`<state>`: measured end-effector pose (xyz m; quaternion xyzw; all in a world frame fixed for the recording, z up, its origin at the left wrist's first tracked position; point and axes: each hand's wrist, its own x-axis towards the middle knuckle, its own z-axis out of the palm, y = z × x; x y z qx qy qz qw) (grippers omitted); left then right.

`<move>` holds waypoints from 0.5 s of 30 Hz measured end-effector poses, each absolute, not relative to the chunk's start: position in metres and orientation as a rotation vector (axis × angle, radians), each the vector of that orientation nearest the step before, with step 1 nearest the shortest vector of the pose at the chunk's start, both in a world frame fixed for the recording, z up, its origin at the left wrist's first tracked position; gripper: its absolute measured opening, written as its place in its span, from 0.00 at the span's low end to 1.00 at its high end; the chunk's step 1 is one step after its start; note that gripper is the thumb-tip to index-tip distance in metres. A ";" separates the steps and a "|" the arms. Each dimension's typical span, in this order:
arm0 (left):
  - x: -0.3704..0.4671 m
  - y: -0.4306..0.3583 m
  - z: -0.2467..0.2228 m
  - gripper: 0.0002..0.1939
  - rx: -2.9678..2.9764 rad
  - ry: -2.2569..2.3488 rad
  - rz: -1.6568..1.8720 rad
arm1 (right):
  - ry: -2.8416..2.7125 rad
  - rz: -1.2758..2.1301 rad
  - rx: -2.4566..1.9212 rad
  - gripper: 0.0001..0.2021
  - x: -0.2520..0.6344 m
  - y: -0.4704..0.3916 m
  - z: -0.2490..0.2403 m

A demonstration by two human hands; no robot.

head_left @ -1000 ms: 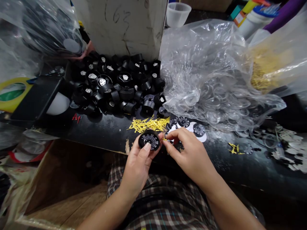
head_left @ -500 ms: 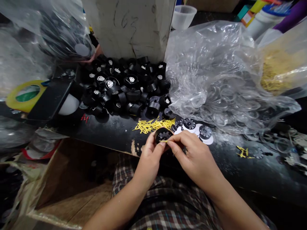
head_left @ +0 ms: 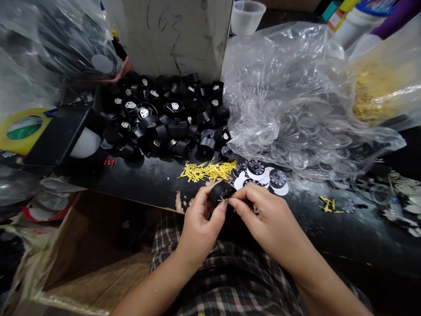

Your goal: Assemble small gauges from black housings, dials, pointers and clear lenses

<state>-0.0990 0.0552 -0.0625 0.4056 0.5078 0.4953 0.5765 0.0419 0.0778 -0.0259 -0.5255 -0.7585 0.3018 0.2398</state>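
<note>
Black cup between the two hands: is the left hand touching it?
Touching. The head view shows the left hand gripping the black cup, its fingers curled against the cup's side.

Black gauge [head_left: 219, 192] — partly hidden

The left hand [head_left: 203, 216] is gripping a black dial [head_left: 219, 191]; the right hand [head_left: 263, 214] is holding a yellow pointer [head_left: 221, 200] against it.

My smooth plastic dial case [head_left: 216, 190], yellow plastic pointers [head_left: 210, 170], glossy crinkled plastic bag [head_left: 283, 66], semi-gloss worktop [head_left: 141, 184], my matt plaid cloth [head_left: 230, 292]
</note>
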 end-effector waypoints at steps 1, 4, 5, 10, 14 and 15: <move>-0.099 0.054 -0.062 0.08 0.979 1.223 1.156 | -2.081 0.824 -1.446 0.08 0.041 0.077 -0.025; -0.100 0.051 -0.061 0.11 1.058 1.306 1.169 | -2.083 0.802 -1.475 0.09 0.039 0.073 -0.025; -0.100 0.051 -0.061 0.12 1.071 1.320 1.174 | -2.077 0.796 -1.482 0.09 0.039 0.072 -0.025; -0.103 0.059 -0.062 0.13 0.844 1.145 1.088 | -2.061 0.805 -1.495 0.12 0.041 0.075 -0.026; -0.108 0.064 -0.062 0.19 0.725 1.007 1.013 | -2.184 0.604 -1.366 0.03 0.043 0.082 -0.029; -0.110 0.064 -0.061 0.20 0.756 1.020 1.007 | -2.225 0.530 -1.343 0.04 0.042 0.084 -0.030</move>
